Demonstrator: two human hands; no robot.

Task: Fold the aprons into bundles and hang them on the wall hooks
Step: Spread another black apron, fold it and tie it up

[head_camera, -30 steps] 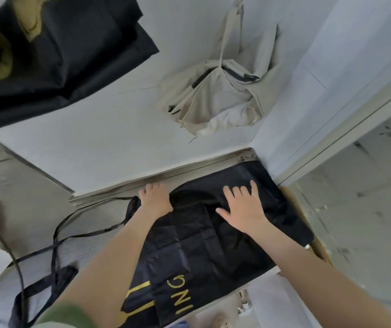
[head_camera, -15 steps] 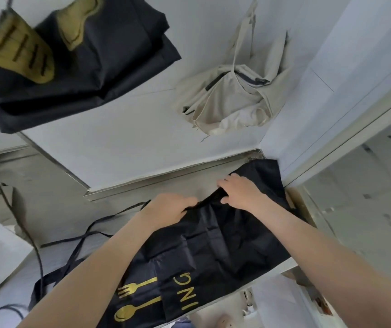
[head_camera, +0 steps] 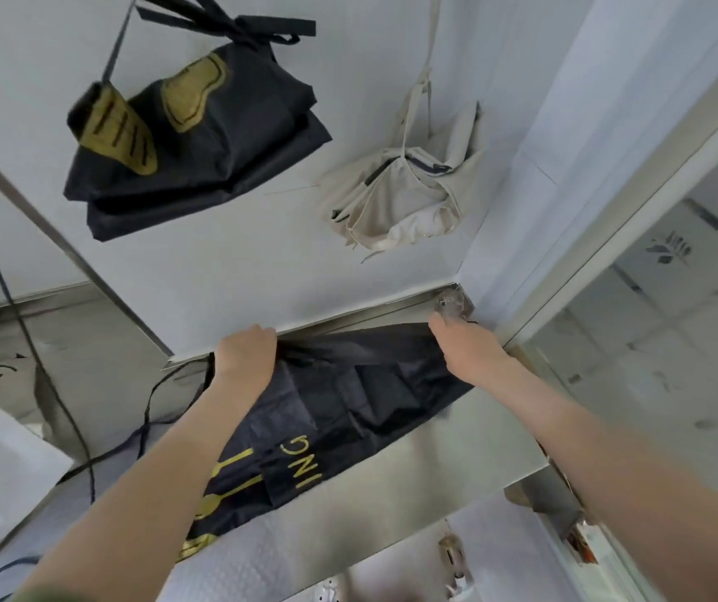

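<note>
Black apron [head_camera: 348, 406] with yellow print lies spread on the steel surface [head_camera: 457, 449], and its far edge is close to the surface's back edge, under the wall [head_camera: 227, 280]. The left hand [head_camera: 246, 354] has its fingers curled around the apron's far edge. The right hand [head_camera: 468, 351] grips the same edge near the back right corner of the surface. Above, a black bundle [head_camera: 192, 136] and a beige bundle [head_camera: 405, 197] hang on the wall.

The creased black cloth apron [head_camera: 348, 397] is matt with faint sheen; the grey metal worktop [head_camera: 457, 449] is brushed and reflective.
</note>
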